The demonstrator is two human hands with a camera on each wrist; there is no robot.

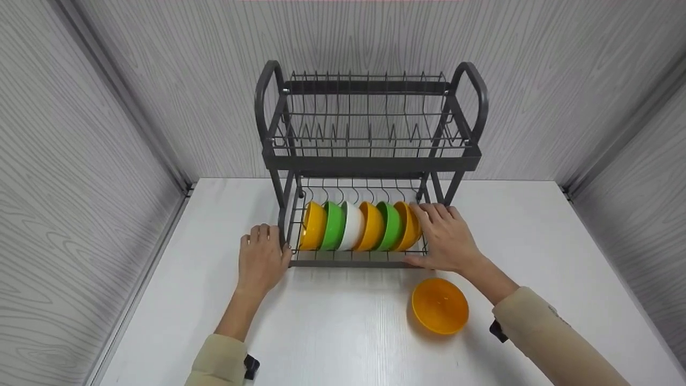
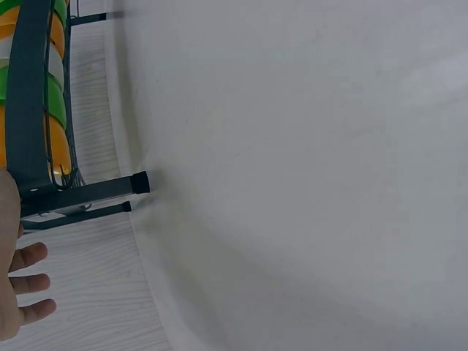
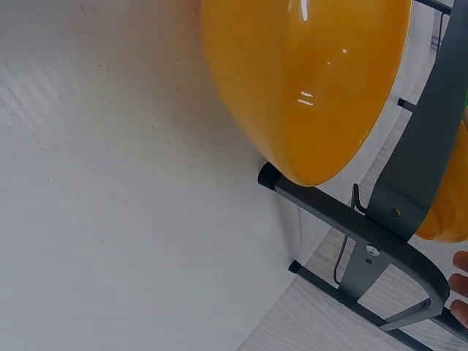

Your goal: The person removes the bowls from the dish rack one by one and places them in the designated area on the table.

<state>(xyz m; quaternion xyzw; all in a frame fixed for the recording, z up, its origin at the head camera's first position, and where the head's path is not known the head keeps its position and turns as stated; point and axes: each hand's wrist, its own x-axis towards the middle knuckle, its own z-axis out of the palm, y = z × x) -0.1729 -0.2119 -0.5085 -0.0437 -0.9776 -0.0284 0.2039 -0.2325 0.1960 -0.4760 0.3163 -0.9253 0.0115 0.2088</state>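
A dark two-tier dish rack stands against the back wall. Several bowls lean on edge in a row on its lower tier: yellow-orange ones, two green ones and a white one. My left hand is at the rack's front left post, thumb against the frame, other fingers extended outside it. At the opposite end, my right hand spreads over the front right corner. Its index finger touches or nearly touches the rightmost orange bowl, and its thumb lies along the front bar. Another orange bowl sits upright on the table, below the right hand.
The rack's upper tier has wire dividers and a looped handle at each end. Wood-grain panels enclose the white table at the back and both sides.
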